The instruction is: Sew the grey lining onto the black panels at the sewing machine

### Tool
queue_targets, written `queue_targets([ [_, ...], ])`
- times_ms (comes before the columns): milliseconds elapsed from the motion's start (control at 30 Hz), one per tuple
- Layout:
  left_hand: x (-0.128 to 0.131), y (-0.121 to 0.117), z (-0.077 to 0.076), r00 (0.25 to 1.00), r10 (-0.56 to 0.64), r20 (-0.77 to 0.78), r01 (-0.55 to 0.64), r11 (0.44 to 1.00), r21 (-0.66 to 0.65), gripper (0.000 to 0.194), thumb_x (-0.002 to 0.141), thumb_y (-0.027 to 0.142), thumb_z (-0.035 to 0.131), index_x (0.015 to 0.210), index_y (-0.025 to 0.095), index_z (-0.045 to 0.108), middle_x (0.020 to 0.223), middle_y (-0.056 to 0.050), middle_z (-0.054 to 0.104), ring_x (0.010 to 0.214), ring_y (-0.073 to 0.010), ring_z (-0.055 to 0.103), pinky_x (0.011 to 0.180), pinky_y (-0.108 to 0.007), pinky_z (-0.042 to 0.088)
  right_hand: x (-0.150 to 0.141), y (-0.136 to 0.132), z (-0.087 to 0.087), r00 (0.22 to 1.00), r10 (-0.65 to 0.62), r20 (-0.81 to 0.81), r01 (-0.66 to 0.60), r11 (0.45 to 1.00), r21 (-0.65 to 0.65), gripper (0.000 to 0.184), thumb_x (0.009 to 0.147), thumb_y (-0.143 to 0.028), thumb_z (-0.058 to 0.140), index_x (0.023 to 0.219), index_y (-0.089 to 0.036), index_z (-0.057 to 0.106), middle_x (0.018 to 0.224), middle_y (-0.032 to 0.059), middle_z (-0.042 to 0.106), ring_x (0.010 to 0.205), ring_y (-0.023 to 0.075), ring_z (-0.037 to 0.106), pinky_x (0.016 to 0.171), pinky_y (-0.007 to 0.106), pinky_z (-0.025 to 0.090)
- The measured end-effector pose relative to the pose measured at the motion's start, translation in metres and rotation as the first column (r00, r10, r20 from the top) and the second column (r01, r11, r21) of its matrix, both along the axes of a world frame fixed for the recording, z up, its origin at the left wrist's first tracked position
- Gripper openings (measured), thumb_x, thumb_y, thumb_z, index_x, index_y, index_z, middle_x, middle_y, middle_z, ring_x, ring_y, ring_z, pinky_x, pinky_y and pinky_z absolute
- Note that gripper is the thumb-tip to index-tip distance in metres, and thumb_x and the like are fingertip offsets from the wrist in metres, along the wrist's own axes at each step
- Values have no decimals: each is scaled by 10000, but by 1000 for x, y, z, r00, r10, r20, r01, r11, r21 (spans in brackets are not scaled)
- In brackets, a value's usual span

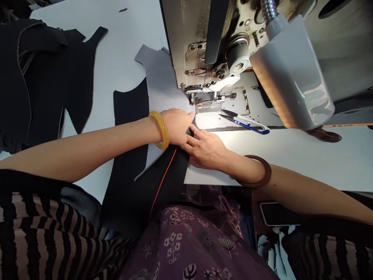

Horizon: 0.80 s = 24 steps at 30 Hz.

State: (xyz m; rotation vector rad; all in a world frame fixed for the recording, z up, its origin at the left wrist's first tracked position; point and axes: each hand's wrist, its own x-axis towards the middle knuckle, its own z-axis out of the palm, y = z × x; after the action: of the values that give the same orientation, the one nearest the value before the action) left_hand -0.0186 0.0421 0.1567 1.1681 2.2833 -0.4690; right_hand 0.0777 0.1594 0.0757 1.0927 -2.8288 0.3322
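Grey mesh fabric (164,79) lies over a black fabric piece (131,103), its right edge close to the sewing machine's presser foot (192,98). My left hand (177,126), a yellow bangle at the wrist, grips the layers just in front of the foot with bent fingers. Touching it from the right, my right hand (206,148) holds the black fabric's edge; its thumb is hidden. A red cord or strip (163,181) runs from under the hands along the black fabric toward my lap. A narrow grey strip hangs beside it.
Blue-handled thread snips (247,123) lie on the machine bed right of the foot. A grey lamp head (294,74) overhangs the right side. Black cut pieces (55,74) are piled at the left. A phone (279,214) lies below the table edge.
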Motion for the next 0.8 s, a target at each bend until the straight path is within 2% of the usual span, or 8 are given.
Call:
queue_targets([
  [133,-1,4,3,998,50,23,-49,998,-40,658,770,252,476,1394,72,369,1076,-137,645,987,-279,616,784,-320,472,-2,2,1,1000,12,3,-12,1000,8,576,789,-313,632,1313,-96,529,1242,173,558,1194,437,442,883,506,443],
  [300,-1,6,9,997,68,28,-67,997,-26,567,789,254,481,1335,104,450,1041,-109,657,940,-252,621,725,-287,450,-1,3,3,999,17,27,-18,999,48,694,737,-349,680,1347,-76,493,1280,191,537,1201,445,437,899,503,431],
  [433,1,8,15,996,66,60,-66,998,1,385,767,192,482,1130,102,575,870,-87,661,761,-211,604,593,-266,382,2,2,3,999,27,29,-29,998,64,779,714,-370,692,1387,-64,446,1325,199,509,1189,474,434,877,494,438],
  [533,1,8,15,992,91,91,-98,993,69,220,734,131,479,911,122,609,700,-55,605,604,-170,514,521,-278,299,2,1,1,999,19,35,-21,998,58,788,717,-387,681,1390,-59,438,1325,205,509,1205,472,420,893,497,433],
  [633,-1,7,11,987,125,104,-139,980,146,81,714,106,482,716,171,531,598,-15,505,523,-139,389,495,-295,242,3,1,-1,1000,19,23,-21,998,63,783,725,-380,667,1384,-30,429,1322,230,500,1218,463,417,920,510,421],
  [800,-3,7,8,963,203,179,-242,941,236,278,647,50,509,598,201,281,533,37,279,515,-118,223,487,-293,200,5,0,1,995,101,-20,-99,992,75,757,712,-340,682,1345,0,443,1319,266,486,1137,384,504,878,451,452],
])
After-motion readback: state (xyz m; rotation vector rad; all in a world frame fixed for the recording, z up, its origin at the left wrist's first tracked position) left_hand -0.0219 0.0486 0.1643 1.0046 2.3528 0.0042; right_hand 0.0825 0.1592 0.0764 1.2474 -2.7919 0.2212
